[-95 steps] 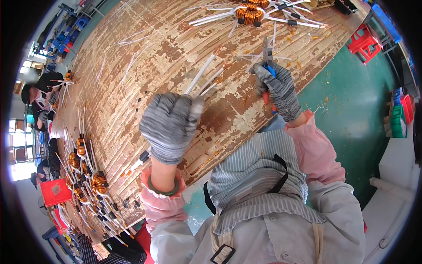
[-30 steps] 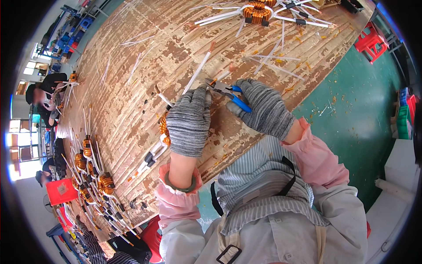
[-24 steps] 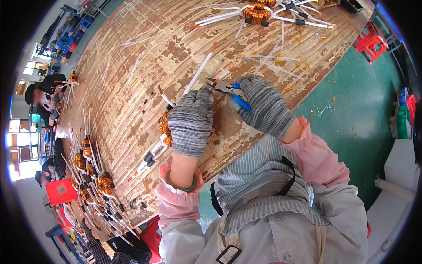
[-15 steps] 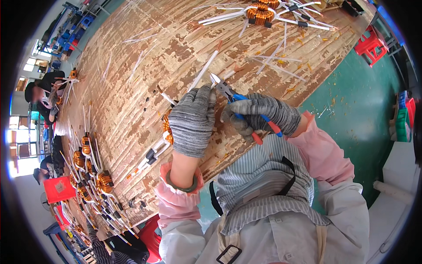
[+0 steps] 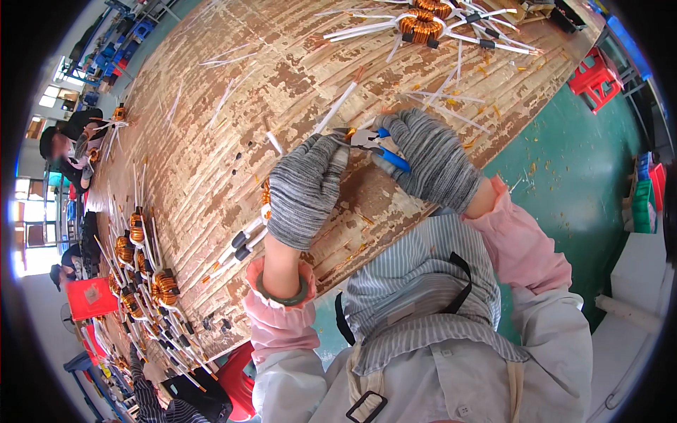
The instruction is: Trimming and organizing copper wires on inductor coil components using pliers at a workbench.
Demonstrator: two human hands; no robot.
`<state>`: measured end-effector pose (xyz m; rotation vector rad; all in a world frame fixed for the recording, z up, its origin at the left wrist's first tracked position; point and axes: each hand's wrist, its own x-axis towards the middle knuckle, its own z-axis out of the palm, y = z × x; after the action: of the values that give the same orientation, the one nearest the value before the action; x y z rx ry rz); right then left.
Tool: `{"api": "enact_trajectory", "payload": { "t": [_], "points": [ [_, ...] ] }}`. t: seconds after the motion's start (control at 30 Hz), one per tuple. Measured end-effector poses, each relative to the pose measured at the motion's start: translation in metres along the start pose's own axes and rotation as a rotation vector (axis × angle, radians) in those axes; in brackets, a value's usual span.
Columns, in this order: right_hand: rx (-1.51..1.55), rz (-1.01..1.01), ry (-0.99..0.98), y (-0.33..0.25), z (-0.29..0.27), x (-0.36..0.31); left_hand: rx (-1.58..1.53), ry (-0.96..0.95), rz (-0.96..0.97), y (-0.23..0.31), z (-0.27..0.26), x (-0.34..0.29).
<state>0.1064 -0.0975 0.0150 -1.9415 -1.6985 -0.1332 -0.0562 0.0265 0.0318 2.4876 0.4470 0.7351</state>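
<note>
My left hand (image 5: 305,190), in a grey striped knit glove, is closed round a copper-wound coil (image 5: 266,201), which it mostly covers. White-sleeved leads (image 5: 340,106) stick out past its fingers, one with a bare copper end. In my right hand (image 5: 438,161), gloved alike, are blue-handled cutting pliers (image 5: 365,139). Their jaws point left and meet a bit of copper-coloured wire at my left fingertips. Whether the jaws have closed on it, I cannot tell. Black-sleeved leads (image 5: 242,244) of the coil lie below my left hand.
More coils with white leads (image 5: 421,28) lie at the table's far side, and a heap of several coils (image 5: 166,289) sits at the left. Loose white sleeve scraps (image 5: 451,109) litter the worn wooden table (image 5: 211,155). A red stool (image 5: 596,81) stands beyond its right edge. People sit at the left.
My right hand has moved up and turned over, swinging the pliers from pointing up-left to pointing left at the wire. My left hand has shifted slightly left and still grips the coil.
</note>
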Motion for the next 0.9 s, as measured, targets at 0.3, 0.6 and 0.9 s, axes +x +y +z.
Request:
{"api": "enact_trajectory", "payload": {
  "t": [0.3, 0.6, 0.9],
  "points": [
    [0.211, 0.224, -0.005, -0.003, 0.002, -0.005, -0.330, -0.036, -0.143, -0.004, 0.000, -0.002],
    [0.570, 0.307, 0.158, 0.020, -0.010, -0.021, -0.285, -0.092, -0.236, -0.004, 0.000, 0.000],
    [0.082, 0.119, -0.162, 0.011, -0.005, -0.019, -0.375, -0.047, -0.286, -0.007, 0.000, 0.000]
  ]
}}
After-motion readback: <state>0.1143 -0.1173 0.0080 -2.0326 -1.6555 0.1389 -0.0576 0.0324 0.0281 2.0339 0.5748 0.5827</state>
